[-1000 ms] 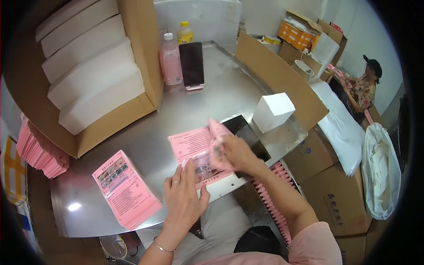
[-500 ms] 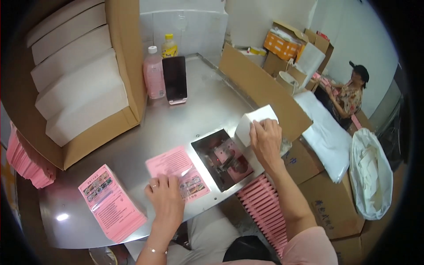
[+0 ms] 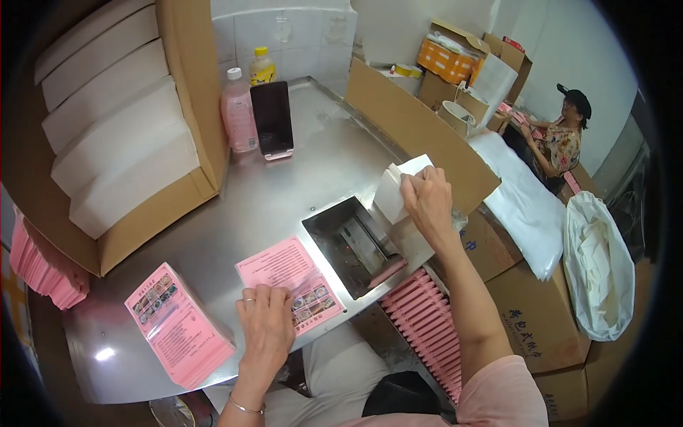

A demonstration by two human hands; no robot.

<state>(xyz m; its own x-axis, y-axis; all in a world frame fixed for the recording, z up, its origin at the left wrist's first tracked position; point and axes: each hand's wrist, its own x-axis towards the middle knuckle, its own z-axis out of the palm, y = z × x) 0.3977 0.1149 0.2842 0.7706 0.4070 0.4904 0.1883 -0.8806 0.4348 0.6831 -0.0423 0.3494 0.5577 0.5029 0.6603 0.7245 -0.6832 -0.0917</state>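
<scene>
My left hand (image 3: 267, 324) is closed, its bent fingers at the near part of a pink printed paper sleeve (image 3: 281, 263) with small food pictures, lying on the metal table. A thick pile of similar pink sleeves (image 3: 181, 331) sits to its left. My right hand (image 3: 428, 201) grips a white stack of folded paper tissues (image 3: 390, 193) at its right side; the layers part slightly at the top. The stack stands just beyond a rectangular opening (image 3: 345, 238) in the tabletop. Inside the opening are dark metal parts, and something pink (image 3: 388, 274) shows at its near edge.
A big cardboard box (image 3: 188, 92) of white tissue stacks stands left. Behind are a phone on a stand (image 3: 272, 119), a pink bottle (image 3: 238, 114) and a yellow-capped bottle (image 3: 262, 67). Below right is a row of pink packets (image 3: 427, 324). A co-worker (image 3: 565, 132) sits far right.
The metal parts and pink piece inside the opening have shifted toward its near edge, baring a dark cavity. My right hand has tilted the tissue stack slightly; my left hand stays at the pink sleeve.
</scene>
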